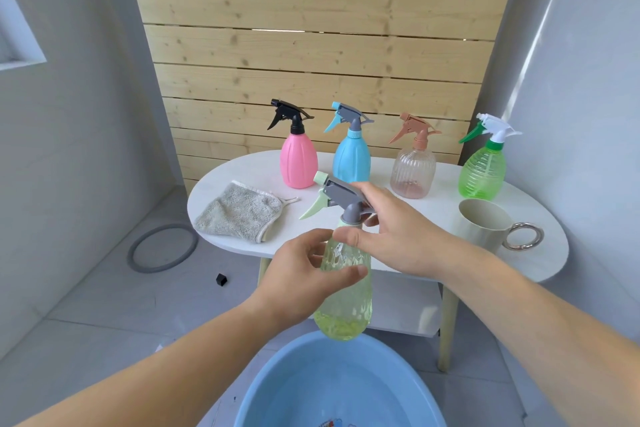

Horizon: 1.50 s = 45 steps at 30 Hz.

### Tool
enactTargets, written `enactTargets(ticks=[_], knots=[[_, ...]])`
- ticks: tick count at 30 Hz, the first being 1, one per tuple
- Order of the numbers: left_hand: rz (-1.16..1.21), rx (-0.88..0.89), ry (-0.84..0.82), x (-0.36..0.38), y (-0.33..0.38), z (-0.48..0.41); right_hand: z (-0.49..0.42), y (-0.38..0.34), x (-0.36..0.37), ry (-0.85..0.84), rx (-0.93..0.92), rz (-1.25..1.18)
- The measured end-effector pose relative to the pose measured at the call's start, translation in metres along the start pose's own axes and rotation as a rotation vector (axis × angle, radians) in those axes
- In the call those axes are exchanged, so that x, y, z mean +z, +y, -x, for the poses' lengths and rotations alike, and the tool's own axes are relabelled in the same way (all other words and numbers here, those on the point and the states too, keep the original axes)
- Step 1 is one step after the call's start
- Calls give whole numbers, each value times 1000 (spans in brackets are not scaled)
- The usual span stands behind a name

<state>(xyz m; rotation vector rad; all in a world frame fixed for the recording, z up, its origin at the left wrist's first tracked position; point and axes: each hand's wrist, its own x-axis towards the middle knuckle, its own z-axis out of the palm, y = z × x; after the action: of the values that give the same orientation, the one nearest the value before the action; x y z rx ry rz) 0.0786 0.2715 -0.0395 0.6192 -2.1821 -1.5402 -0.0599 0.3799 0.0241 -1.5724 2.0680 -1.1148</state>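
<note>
A pale yellow-green clear spray bottle with a grey trigger head is held upright in the air above a blue basin. My left hand grips the bottle's body, thumb across its front. My right hand wraps around the neck and collar just under the trigger head. A little liquid sits at the bottle's bottom.
On the white oval table stand a pink bottle, a blue bottle, a peach clear bottle and a green bottle. A grey cloth lies left, a beige mug right. A grey ring lies on the floor.
</note>
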Motion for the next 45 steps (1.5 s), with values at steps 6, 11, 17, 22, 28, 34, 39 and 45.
enactTargets(ticks=[6, 11, 17, 22, 28, 34, 39, 45], knots=[[-41, 36, 4, -1, 1, 0, 1, -1, 2, 5, -25, -132], [-89, 59, -4, -1, -1, 2, 1, 0, 3, 37, 2, -92], [-71, 59, 9, -2, -1, -1, 1, -2, 2, 3, -30, -214], [-49, 55, -24, -1, 0, 3, 2, 0, 3, 25, -5, -157], [-78, 54, 26, -1, 1, 1, 2, 0, 3, -1, -3, -240], [-101, 45, 31, -2, -2, 0, 2, 4, 4, 49, 43, -250], [-137, 49, 56, -1, -5, -1, 3, 4, -1, -16, 61, -282], [-21, 5, -153, -4, -14, 1, 2, 3, -1, 25, 45, -362]])
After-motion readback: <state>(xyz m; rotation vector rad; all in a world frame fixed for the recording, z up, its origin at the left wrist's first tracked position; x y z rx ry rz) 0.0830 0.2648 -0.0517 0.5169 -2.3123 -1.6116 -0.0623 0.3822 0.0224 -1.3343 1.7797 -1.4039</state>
